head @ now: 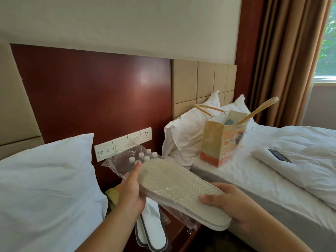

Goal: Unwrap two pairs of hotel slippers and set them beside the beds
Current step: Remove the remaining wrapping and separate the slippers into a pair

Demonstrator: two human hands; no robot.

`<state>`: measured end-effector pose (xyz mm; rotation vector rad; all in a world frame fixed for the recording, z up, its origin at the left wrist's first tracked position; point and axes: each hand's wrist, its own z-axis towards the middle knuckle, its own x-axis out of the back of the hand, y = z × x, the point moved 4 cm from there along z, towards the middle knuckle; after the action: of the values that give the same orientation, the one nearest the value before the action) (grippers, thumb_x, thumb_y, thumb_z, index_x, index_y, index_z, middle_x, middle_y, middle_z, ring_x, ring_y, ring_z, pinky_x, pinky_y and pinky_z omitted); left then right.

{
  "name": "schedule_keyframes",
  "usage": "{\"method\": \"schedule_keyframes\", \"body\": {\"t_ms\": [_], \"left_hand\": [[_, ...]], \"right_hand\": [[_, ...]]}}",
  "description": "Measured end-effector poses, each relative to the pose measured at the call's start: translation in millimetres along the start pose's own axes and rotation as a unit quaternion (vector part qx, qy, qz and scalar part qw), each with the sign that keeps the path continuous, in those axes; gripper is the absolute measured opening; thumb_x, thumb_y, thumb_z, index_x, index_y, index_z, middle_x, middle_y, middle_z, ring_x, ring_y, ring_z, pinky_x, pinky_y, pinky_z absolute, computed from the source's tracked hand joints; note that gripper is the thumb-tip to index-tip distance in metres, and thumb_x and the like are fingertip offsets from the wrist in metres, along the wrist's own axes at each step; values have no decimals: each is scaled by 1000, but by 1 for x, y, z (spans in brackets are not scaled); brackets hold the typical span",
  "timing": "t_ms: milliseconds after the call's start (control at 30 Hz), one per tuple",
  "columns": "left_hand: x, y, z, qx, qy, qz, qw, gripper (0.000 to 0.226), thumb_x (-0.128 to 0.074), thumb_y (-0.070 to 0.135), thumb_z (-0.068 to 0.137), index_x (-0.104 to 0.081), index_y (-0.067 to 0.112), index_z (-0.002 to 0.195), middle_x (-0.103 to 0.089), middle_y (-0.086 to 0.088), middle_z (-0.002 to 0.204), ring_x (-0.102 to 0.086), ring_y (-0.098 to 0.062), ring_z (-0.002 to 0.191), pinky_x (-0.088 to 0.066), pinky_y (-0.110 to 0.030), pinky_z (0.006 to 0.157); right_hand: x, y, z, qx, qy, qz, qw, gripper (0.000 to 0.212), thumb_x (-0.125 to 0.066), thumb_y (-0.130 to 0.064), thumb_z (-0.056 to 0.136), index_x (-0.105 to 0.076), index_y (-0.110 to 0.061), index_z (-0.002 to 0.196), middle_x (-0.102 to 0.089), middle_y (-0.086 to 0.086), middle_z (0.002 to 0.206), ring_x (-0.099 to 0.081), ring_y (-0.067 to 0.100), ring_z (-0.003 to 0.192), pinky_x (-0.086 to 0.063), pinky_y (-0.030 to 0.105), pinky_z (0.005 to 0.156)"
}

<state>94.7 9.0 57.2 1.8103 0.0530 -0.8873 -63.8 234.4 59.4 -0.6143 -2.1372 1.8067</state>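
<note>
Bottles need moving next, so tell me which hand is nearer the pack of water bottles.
Left. The left hand grips one end of the wrapped slippers just in front of the water bottles; the right hand holds the opposite end, farther away toward the right bed.

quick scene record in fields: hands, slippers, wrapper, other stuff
left hand: grips the far end of the held slippers
right hand: grips the near end, thumb on the sole
held slippers: sole up, tilted down toward the right hand
wrapper: clear plastic, loose behind and under the held slippers
second pair: white, unwrapped, lying below the hands
bed on the right: paper bag stands on it, phone lies on it
</note>
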Motion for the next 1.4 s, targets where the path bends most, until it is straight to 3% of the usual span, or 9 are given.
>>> {"method": "schedule_keyframes", "body": {"t_ms": [133, 267, 400, 867, 933, 1000, 1100, 1267, 1400], "left_hand": [[-6, -24, -23, 44, 37, 55, 997, 86, -87, 49, 58, -52, 23, 132, -71, -4, 116, -63, -30, 109, -50, -57, 92], [-29, -50, -45, 97, -46, 14, 994, 71, -88, 27, 67, -55, 14, 129, -75, -13, 109, -72, -37, 97, -58, -54, 78], [-35, -44, -37, 88, -35, -7, 995, 56, -85, 11, 68, -63, 5, 119, -75, -17, 104, -73, -35, 95, -59, -50, 82], [-29, -18, -4, 33, -3, 19, 999, 61, -89, 16, 62, -64, 10, 118, -76, -14, 104, -74, -32, 91, -60, -45, 75], [-25, -17, 2, 20, 14, 31, 999, 68, -91, 17, 60, -61, 13, 121, -75, -15, 105, -74, -32, 91, -60, -47, 78], [-21, -19, 8, 12, 39, 44, 998, 70, -89, 14, 65, -54, 15, 125, -72, -15, 109, -72, -33, 94, -59, -50, 81], [-10, -21, 20, 3, 68, 32, 997, 67, -79, 2, 77, -46, 22, 132, -71, -12, 107, -71, -28, 93, -59, -42, 69], [3, -32, 36, 12, 68, 78, 995, 63, -72, -9, 79, -49, 20, 130, -74, -13, 102, -74, -24, 86, -61, -43, 76], [-7, -60, 44, 39, 27, 140, 989, 70, -75, -8, 77, -44, 18, 133, -78, -9, 93, -76, -22, 78, -60, -42, 74]], "right_hand": [[-2, -4, 0, 23, 28, 15, 999, 57, -98, -29, 52, -76, -21, 103, -75, 14, 107, -72, 34, 98, -56, 47, 88], [-13, -7, -3, 37, 28, 16, 999, 52, -96, -28, 53, -77, -25, 100, -76, 11, 103, -73, 31, 94, -59, 43, 82], [-13, -6, -7, 39, 27, 19, 999, 53, -95, -27, 55, -76, -25, 104, -76, 11, 105, -72, 32, 96, -57, 46, 86], [4, -7, -16, 42, 35, 2, 998, 56, -94, -22, 54, -75, -21, 107, -75, 13, 106, -72, 33, 97, -56, 49, 89], [12, -8, -21, 41, 30, -2, 999, 53, -94, -18, 53, -77, -20, 103, -76, 14, 104, -72, 33, 96, -58, 45, 85], [19, -12, -28, 39, 27, -5, 999, 46, -91, -11, 53, -79, -19, 97, -76, 15, 99, -74, 32, 89, -60, 36, 69], [40, -15, -37, 35, 51, 30, 998, 41, -83, 2, 52, -78, -5, 92, -75, 24, 92, -74, 35, 74, -58, 30, 52], [87, -19, -40, 66, 131, 98, 984, 51, -82, -6, 57, -72, -1, 106, -73, 24, 103, -73, 32, 76, -58, 32, 54], [98, -14, -30, 68, 156, 127, 977, 46, -88, -13, 53, -77, -10, 98, -75, 18, 104, -74, 32, 85, -59, 33, 57]]}}
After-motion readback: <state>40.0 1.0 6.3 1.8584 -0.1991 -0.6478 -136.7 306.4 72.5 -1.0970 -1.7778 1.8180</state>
